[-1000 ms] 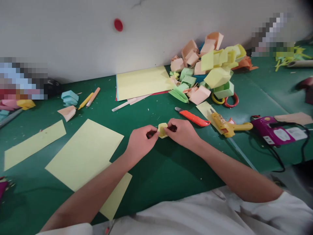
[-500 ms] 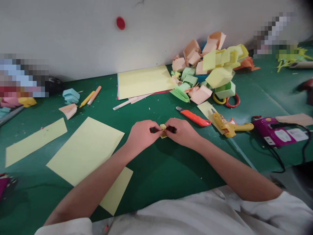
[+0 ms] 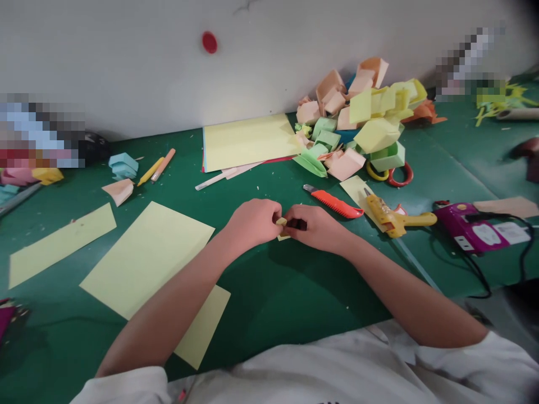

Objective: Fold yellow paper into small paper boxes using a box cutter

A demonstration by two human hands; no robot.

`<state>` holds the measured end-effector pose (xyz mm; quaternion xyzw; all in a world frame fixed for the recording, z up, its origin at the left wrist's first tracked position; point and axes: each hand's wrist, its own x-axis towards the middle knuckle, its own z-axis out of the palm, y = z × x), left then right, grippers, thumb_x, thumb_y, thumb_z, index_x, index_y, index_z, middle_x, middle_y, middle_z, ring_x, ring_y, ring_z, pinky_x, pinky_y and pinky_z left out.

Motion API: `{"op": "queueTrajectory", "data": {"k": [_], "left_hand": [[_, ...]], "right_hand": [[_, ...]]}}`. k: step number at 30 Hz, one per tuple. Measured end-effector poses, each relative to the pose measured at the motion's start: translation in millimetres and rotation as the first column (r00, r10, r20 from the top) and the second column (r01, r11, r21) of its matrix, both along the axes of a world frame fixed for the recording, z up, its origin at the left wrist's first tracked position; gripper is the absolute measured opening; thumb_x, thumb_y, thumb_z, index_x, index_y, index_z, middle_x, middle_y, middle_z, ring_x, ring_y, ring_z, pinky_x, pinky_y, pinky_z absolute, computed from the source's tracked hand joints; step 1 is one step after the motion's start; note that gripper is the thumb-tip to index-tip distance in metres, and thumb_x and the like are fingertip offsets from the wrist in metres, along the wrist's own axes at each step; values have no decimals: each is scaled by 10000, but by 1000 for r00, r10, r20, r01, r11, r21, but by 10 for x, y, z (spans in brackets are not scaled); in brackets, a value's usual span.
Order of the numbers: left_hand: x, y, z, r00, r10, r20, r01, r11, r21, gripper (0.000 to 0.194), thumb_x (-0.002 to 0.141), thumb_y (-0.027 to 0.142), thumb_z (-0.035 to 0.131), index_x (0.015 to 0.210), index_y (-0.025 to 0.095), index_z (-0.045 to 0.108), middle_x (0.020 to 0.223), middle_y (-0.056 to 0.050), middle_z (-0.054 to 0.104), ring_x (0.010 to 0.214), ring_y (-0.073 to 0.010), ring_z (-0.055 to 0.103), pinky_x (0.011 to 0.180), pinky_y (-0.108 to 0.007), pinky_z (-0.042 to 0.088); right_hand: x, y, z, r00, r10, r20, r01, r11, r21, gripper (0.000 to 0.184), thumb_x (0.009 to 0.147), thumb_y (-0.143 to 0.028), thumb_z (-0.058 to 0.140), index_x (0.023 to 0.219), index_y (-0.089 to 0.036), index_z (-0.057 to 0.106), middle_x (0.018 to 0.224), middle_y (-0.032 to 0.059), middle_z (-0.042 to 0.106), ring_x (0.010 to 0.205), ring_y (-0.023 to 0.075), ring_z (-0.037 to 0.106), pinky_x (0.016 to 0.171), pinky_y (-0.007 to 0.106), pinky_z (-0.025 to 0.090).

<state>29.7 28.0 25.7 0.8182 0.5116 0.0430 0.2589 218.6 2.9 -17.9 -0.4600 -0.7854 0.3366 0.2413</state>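
Between my two hands is a small piece of folded yellow paper, mostly covered by fingers. My left hand pinches it from the left, with thumb and fingers closed. From the right, my right hand pinches the same piece between thumb and fingertips. Just beyond the right hand lies an orange utility knife with its blade end pointing left. Left of my left forearm lies a large yellow paper sheet, and a smaller yellow sheet sticks out partly under that arm.
A heap of folded paper pieces stands at the back right, beside scissors. To the right are a yellow glue gun and a purple box with a cord. Stacked paper and two pens lie farther back.
My left hand has rolled over slightly and risen, its fingers curling more around the folded paper. The right hand stays nearly in place, and the piece is more hidden now.
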Motion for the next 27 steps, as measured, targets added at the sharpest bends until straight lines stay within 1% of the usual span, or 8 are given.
{"op": "queueTrajectory", "data": {"k": [2, 6, 9, 13, 18, 22, 27], "left_hand": [[-13, -15, -13, 1000, 9, 11, -10, 1000, 10, 140, 753, 254, 625, 622, 236, 581, 620, -10, 633, 536, -175, 536, 488, -294, 286], [-73, -38, -20, 999, 29, 46, -31, 999, 26, 116, 810, 334, 631, 734, 247, 646, 740, -5, 694, 614, -176, 585, 512, -285, 335], [-118, -45, -25, 998, 23, 56, -23, 1000, -9, 151, 831, 383, 636, 809, 243, 689, 821, -9, 727, 664, -173, 622, 538, -273, 369], [-129, -65, -57, 999, 37, 15, -36, 998, -46, 208, 849, 406, 614, 778, 230, 700, 767, -22, 720, 634, -175, 613, 518, -276, 337], [-86, -95, -72, 997, 80, 5, -80, 997, 5, 134, 835, 335, 624, 775, 226, 672, 731, -15, 695, 622, -173, 586, 513, -280, 317], [-56, -102, -77, 997, 83, 1, -83, 996, 32, 126, 834, 336, 638, 785, 231, 688, 744, -17, 690, 650, -177, 596, 523, -279, 323], [-17, -112, -104, 994, 107, -12, -106, 992, 65, 162, 839, 305, 638, 724, 206, 696, 664, -36, 656, 600, -185, 588, 505, -293, 307]], "right_hand": [[-4, -2, -15, 1000, -20, -7, 20, 1000, -5, 29, 851, -184, 653, 830, -203, 645, 819, 13, 658, 710, 156, 600, 623, 270, 428], [-19, -4, -32, 997, -73, -13, 74, 997, 17, 97, 839, -113, 612, 806, -199, 641, 824, 16, 665, 735, 157, 602, 655, 277, 435], [-44, -13, -29, 994, -112, -9, 112, 993, 35, 103, 825, -108, 617, 772, -194, 638, 803, 21, 661, 718, 159, 593, 649, 285, 428], [-77, -40, -30, 987, -156, -24, 157, 987, 34, 104, 806, -106, 626, 765, -199, 645, 803, 25, 680, 708, 165, 606, 648, 291, 442], [-95, -77, -52, 977, -191, -91, 192, 981, 4, 148, 776, -98, 640, 867, -212, 662, 814, 18, 710, 690, 174, 638, 625, 294, 484], [-118, -90, -80, 963, -207, -174, 208, 978, -10, 178, 773, -85, 626, 885, -221, 654, 851, 19, 714, 725, 172, 667, 668, 300, 540], [-133, -84, -112, 929, -228, -290, 233, 972, -17, 160, 812, -161, 653, 955, -234, 652, 989, 41, 695, 817, 174, 683, 749, 326, 591]]}}
